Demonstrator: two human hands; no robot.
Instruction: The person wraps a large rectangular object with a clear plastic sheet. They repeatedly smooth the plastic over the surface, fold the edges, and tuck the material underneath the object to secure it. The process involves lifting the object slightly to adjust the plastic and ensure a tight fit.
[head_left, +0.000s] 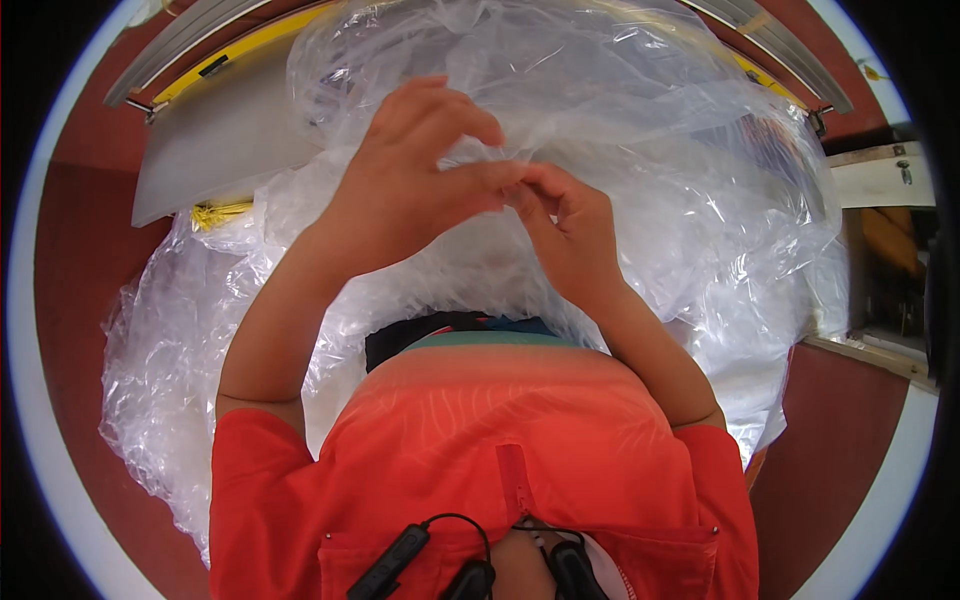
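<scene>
Here the left hand (pixel 425 170) arches over the heaped clear plastic film (pixel 640 240), forefinger well apart from thumb, and the thumb tip meets the right hand (pixel 578 235), whose thumb and forefinger sit narrow; whether film is caught between them, I can't tell. The step in hand looks like fingertip work on thin film, and the next move, I'd judge, calls for a light, sure pinch, since this stuff could slip or cling. The film spreads in front of the person and out to both sides, over a reddish-brown surface (pixel 85 250). Upper left, a pale flat panel (pixel 225 135) leans above a yellow bundle (pixel 220 214); far right, a white wooden frame (pixel 880 180) borders a dark opening.
</scene>
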